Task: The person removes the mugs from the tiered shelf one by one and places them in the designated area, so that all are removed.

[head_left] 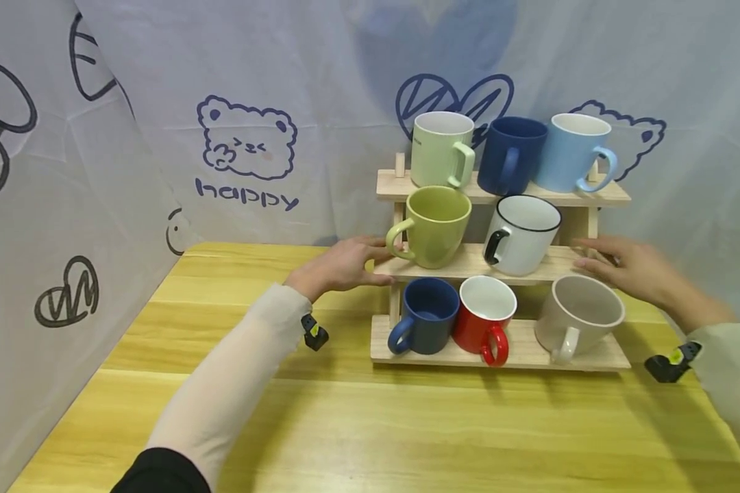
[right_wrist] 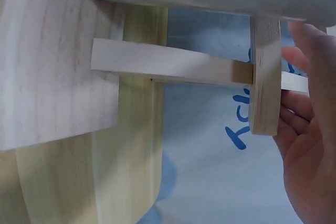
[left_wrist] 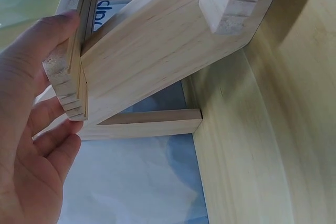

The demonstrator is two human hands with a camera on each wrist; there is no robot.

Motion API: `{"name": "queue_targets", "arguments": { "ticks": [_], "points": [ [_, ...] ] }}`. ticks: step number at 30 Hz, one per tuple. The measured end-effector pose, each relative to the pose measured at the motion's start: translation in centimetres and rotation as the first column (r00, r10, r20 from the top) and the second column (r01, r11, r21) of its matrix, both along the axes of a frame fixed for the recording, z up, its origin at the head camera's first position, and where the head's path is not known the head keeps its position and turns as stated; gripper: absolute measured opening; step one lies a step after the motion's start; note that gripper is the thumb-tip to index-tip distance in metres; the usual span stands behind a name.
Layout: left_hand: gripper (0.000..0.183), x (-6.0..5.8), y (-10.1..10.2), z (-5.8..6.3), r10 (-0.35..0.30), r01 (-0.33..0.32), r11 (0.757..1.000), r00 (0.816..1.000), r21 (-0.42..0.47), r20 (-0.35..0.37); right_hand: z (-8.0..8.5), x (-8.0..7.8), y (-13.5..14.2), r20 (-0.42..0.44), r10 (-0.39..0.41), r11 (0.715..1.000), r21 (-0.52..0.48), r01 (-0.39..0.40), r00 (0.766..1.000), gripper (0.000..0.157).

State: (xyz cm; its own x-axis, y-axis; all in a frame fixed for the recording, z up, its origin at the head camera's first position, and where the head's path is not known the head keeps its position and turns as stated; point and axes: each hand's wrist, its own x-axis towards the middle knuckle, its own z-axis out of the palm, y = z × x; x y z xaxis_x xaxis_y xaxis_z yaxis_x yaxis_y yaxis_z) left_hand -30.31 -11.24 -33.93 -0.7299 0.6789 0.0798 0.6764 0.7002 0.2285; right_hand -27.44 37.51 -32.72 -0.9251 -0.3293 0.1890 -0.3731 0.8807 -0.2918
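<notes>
A three-tier wooden rack (head_left: pixel 521 335) bears mugs on every tier. My left hand (head_left: pixel 345 266) grips the left end of the middle shelf; in the left wrist view, thumb and fingers lie on opposite faces of the board (left_wrist: pixel 67 82). At that shelf's other end my right hand (head_left: pixel 632 267) holds the board (right_wrist: pixel 266 87), its fingertips partly hidden behind the wood. Between the hands stand an olive-green mug (head_left: pixel 436 229) and a white mug (head_left: pixel 524 236) with black rim and handle. Below are a dark blue mug (head_left: pixel 428 322), a red mug (head_left: pixel 484 315) and a beige mug (head_left: pixel 576 318).
On the top tier are a pale green mug (head_left: pixel 440 150), a navy mug (head_left: pixel 512 154) and a light blue mug (head_left: pixel 572 152). The rack stands on a wooden table (head_left: pixel 407 431), close to a printed white cloth (head_left: pixel 339 82) behind it.
</notes>
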Motion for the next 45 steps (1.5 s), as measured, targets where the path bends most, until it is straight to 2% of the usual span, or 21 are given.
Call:
{"name": "queue_targets", "arguments": {
  "ticks": [4, 9, 13, 18, 22, 28, 34, 41, 45],
  "points": [
    [0.063, 0.1, 0.1, 0.0, 0.004, -0.004, 1.000, 1.000, 0.001, 0.004, -0.3, -0.5, -0.1, -0.011, 0.003, 1.000, 0.012, -0.003, 1.000, 0.053],
    [0.062, 0.1, 0.1, 0.2, 0.004, -0.004, 1.000, 1.000, -0.002, 0.006, -0.7, -1.1, -0.3, -0.132, 0.016, 0.998, 0.056, -0.009, 0.991, 0.037],
    [0.062, 0.0, 0.1, 0.3, 0.000, 0.000, 1.000, 1.000, -0.010, 0.005, -0.9, -1.4, -0.3, -0.181, 0.006, 0.998, 0.066, 0.006, 0.984, 0.042],
    [0.062, -0.3, 0.3, 0.1, 0.000, 0.000, 1.000, 1.000, 0.010, 0.006, -0.9, -1.5, -0.2, -0.169, -0.010, 0.998, 0.053, 0.019, 0.986, 0.037],
    [0.063, -0.3, 0.3, -0.2, 0.004, -0.004, 1.000, 1.000, 0.019, 0.007, -0.8, -1.2, 0.0, -0.130, 0.016, 0.999, 0.053, -0.010, 0.991, 0.039],
    [0.064, -0.1, 0.1, -0.6, 0.004, -0.004, 1.000, 1.000, 0.022, 0.001, -0.6, -0.1, 0.3, -0.103, 0.063, 0.998, 0.037, -0.060, 0.993, 0.039],
    [0.062, 0.0, -0.2, -0.6, 0.007, -0.007, 1.000, 1.000, 0.029, -0.004, -0.8, 1.0, 1.1, -0.086, 0.055, 0.997, 0.049, -0.051, 0.995, 0.040],
    [0.058, 0.2, -0.3, 0.2, -0.021, 0.021, 0.999, 1.000, 0.024, 0.004, -1.3, 1.2, 1.5, -0.089, 0.099, 0.990, 0.107, -0.089, 0.991, 0.041],
    [0.058, 0.3, -0.7, 1.4, 0.020, -0.021, 0.999, 0.999, 0.041, 0.027, -1.4, 1.5, 1.7, -0.081, 0.084, 0.992, 0.100, -0.075, 0.993, 0.041]
  ]
}}
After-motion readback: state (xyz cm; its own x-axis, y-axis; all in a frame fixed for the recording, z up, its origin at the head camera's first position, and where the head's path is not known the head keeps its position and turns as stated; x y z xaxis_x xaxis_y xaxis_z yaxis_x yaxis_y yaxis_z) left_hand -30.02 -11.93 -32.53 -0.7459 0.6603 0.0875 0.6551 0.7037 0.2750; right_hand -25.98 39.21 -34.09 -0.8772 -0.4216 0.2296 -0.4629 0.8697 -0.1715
